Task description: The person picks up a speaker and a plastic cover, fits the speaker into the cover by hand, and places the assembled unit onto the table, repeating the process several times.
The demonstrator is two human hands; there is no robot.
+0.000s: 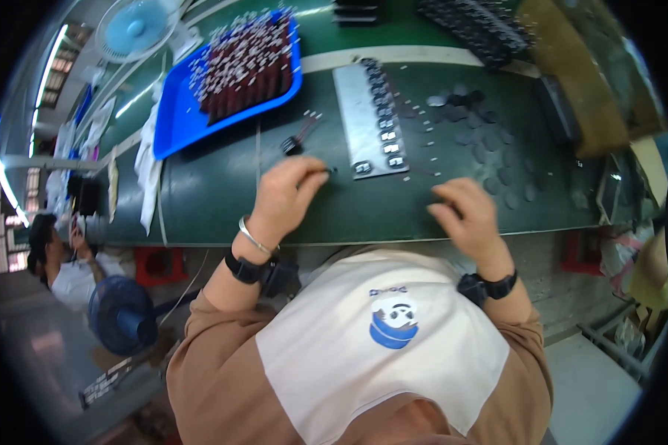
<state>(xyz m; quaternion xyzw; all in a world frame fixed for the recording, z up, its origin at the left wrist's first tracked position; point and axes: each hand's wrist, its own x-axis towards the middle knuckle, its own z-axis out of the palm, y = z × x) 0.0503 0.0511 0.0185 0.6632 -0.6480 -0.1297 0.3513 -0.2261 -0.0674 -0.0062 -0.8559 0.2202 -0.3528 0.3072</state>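
My left hand (pixel 286 194) is over the near part of the green table, thumb and forefinger pinched together. A tiny dark bit shows at its fingertips, too small to name. Just beyond it lies a small black part with wires (pixel 292 145). To the right, my right hand (pixel 469 219) has its fingers curled toward the thumb, with something dark between them that I cannot make out. Between and beyond the hands lies a flat metal plate (pixel 358 119). A row of small black parts (pixel 388 136) with wires runs along its right edge, and one more black part (pixel 362 167) sits at its near left corner.
A blue tray (pixel 172 133) at the far left holds many wired parts with white ends. Dark round discs (pixel 490 144) lie scattered on the right, near a black box (pixel 558 110). Fans (pixel 135 30) and another person (pixel 74 256) are at left.
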